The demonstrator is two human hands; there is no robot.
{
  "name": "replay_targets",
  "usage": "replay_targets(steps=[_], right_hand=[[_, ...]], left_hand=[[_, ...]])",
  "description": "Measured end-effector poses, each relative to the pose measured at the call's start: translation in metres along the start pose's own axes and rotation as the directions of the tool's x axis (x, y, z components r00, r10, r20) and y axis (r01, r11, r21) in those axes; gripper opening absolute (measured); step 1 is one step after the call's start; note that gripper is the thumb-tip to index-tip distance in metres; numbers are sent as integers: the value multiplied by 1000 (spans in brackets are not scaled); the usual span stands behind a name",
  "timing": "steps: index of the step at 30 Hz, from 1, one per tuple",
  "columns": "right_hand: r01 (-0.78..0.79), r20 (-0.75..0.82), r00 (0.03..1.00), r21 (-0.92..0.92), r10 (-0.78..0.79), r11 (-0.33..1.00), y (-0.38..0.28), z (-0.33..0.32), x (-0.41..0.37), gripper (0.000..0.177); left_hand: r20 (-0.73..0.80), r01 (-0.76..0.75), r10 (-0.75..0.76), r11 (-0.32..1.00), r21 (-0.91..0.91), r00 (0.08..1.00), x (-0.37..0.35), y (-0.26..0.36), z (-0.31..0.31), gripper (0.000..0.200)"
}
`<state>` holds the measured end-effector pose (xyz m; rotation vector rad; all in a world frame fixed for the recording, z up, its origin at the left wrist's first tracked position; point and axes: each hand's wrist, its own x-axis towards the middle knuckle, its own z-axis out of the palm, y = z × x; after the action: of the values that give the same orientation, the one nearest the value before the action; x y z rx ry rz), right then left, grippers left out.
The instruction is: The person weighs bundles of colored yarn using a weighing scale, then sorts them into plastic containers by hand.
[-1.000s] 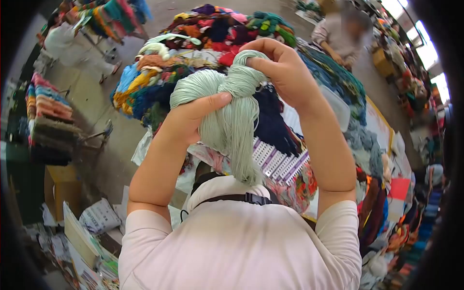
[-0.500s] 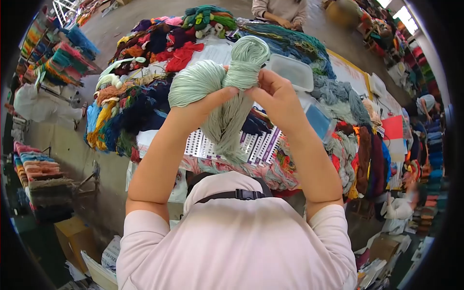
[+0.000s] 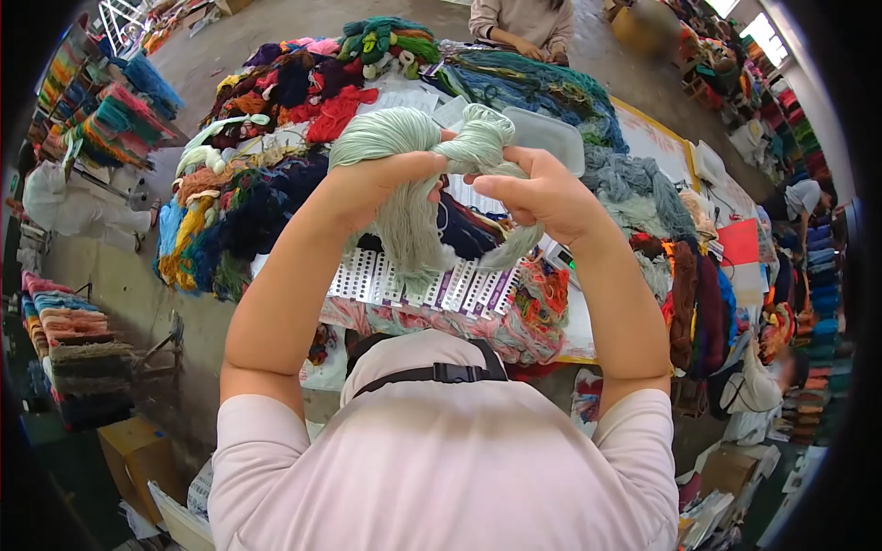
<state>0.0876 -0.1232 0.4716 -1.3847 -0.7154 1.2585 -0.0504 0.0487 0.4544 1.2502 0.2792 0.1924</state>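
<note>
1. Between the left and right fingers: pale green yarn skein, held above the table, strand ends hanging below.
2. Left hand: thumb over skein, fingers under, pinching it near the twisted neck.
3. Right hand: fingers curled at the strands, thumb apart from forefinger; can't tell if anything is pinched.
4. Below left fingers: perforated white cards.
5. Just beyond right fingers: clear plastic tub.
6. Beyond left fingers: red yarn.
</note>
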Motion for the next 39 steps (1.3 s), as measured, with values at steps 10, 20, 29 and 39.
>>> replay_targets(steps=[10, 20, 29, 39], right_hand=[[-157, 94, 986, 299, 134, 941, 17, -11, -3, 18], [231, -239, 939, -90, -247, 969, -75, -52, -64, 26], [294, 157, 946, -783, -283, 549, -201, 22, -54, 28], [24, -141, 934, -892, -328, 452, -247, 4, -41, 29]], left_hand=[[75, -63, 52, 987, 150, 996, 1, -27, -15, 34], [69, 9, 3, 985, -172, 998, -41, -56, -102, 35], [208, -520, 557, 828, -208, 804, 19, 25, -67, 71], [882, 207, 181, 933, -294, 435, 35, 15, -13, 76]])
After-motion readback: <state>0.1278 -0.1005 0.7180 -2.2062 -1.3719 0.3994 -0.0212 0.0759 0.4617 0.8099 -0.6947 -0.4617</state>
